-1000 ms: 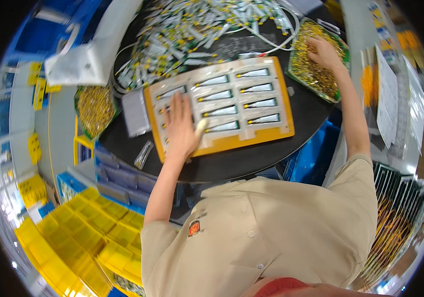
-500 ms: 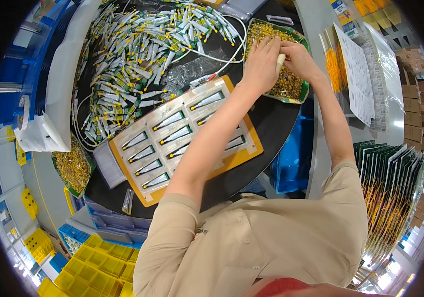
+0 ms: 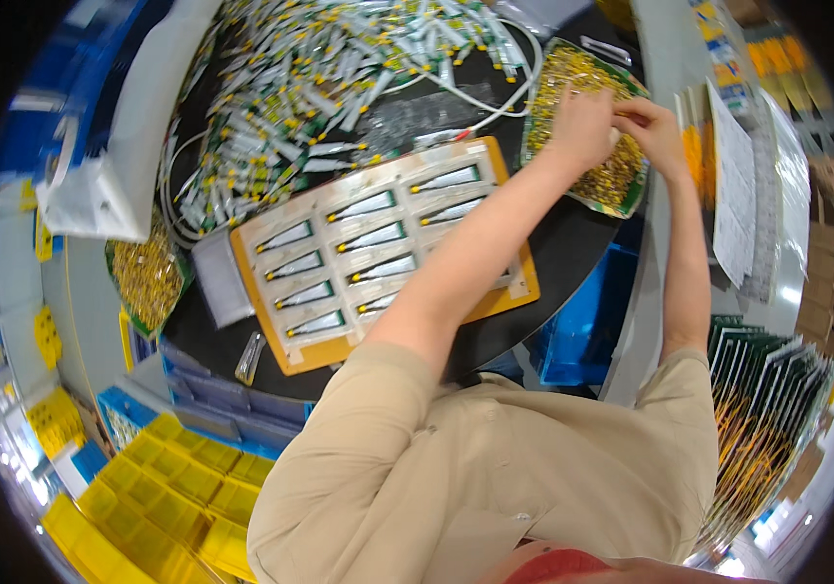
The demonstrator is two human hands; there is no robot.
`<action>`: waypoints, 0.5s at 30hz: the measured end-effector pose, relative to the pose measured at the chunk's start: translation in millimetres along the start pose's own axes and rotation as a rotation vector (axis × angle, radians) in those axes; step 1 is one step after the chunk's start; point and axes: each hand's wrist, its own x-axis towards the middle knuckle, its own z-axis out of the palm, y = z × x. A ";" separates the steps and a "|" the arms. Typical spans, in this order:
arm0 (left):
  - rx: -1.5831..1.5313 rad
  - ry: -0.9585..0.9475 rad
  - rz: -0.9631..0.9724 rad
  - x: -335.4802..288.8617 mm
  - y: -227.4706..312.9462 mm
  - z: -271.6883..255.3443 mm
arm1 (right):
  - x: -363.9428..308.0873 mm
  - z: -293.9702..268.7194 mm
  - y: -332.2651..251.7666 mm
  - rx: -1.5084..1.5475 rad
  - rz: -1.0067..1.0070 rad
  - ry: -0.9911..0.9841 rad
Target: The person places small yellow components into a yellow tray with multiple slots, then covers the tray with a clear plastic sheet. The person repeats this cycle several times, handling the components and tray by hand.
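Note:
Both my hands are over a green-edged tray full of small yellow and brown pieces. My left hand has its fingers bent down to the pieces, tips hidden. A pale cover shows at its thumb. Close against it, my right hand is closed, fingers pinched together toward the left thumb. Whatever either hand holds is too small or hidden to make out. Below my left forearm lies a yellow-framed board with slots, holding several slim white and green tubes with dark tapered ends and yellow tips.
A large heap of yellow-capped tubes covers the far left of the black table. A white cable loops by the tray. Another tray of pieces is at the left edge. A blue bin stands below the table's right edge.
The view has shifted, so the table and trays sit differently in it. My hands stay together over the tray; my left fingers look more bent than before.

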 end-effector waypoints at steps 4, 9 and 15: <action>0.231 -0.176 0.033 -0.3 -4.2 -15.0 | -2.5 -7.3 -5.9 -0.028 0.137 -0.042; 0.319 -0.220 0.014 -19.2 -1.7 -41.2 | -14.9 8.2 -22.3 -0.424 -0.197 -0.040; 0.421 -0.224 0.068 -64.2 3.1 -95.3 | -34.0 37.3 -58.9 -0.514 -0.393 -0.003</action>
